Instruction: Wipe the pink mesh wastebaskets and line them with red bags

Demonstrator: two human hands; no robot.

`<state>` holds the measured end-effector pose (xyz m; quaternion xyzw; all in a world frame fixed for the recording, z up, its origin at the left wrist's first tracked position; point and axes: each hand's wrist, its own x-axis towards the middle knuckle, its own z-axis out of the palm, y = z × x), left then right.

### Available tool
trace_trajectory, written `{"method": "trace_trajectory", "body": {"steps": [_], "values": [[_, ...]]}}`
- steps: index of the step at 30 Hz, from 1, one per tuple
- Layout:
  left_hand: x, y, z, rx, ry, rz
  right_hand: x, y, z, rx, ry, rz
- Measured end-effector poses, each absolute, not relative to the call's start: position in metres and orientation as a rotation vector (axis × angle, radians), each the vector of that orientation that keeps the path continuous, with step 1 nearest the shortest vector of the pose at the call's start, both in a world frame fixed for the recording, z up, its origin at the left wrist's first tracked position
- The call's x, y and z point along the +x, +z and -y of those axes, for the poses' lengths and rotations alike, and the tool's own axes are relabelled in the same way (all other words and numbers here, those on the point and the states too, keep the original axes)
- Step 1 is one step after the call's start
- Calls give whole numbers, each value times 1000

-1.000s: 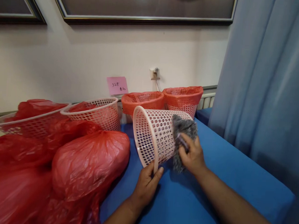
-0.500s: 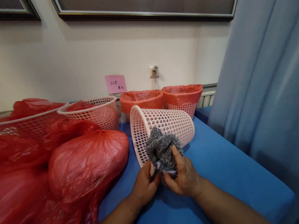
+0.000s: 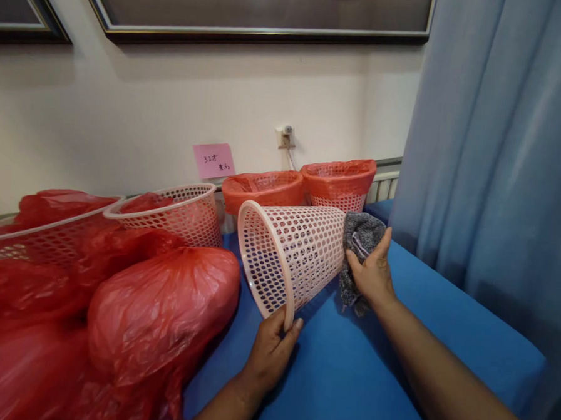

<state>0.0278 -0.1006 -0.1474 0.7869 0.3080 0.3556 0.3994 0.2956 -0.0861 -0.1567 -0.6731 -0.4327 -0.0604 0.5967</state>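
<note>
A pale pink perforated plastic wastebasket (image 3: 314, 243) lies tipped on its side above the blue surface (image 3: 337, 376), its mouth facing left. My left hand (image 3: 273, 347) pinches the lower part of its rim between thumb and fingers. Against the basket's base, at the right end, my right hand (image 3: 374, 271) presses a grey speckled cloth (image 3: 361, 230). The thumb and a finger of that hand show; the cloth hangs below them and hides part of the base.
Red plastic bags (image 3: 163, 304) are heaped at the left. Behind them stand a pink basket (image 3: 199, 221) and another basket (image 3: 48, 248) with red plastic inside. Two red-lined baskets (image 3: 263, 190) are along the wall. A blue curtain (image 3: 490, 152) hangs at the right.
My right hand has carried the cloth from near the basket's rim rightward to its base. My left hand still grips the rim, and the basket has barely shifted.
</note>
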Motion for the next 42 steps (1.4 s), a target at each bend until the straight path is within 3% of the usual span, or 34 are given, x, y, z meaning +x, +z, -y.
{"method": "trace_trajectory", "body": {"steps": [16, 26, 35, 42], "values": [[29, -150, 101, 2042, 899, -797, 301, -153, 78, -1375, -226, 1172], [33, -151, 97, 2034, 884, -769, 208, -132, 138, -937, -544, 1702], [30, -154, 87, 2167, 800, -805, 306, -157, 80, -1577, -87, 977], [34, -151, 89, 2247, 856, -880, 229, -133, 135, -916, -481, 1662]]}}
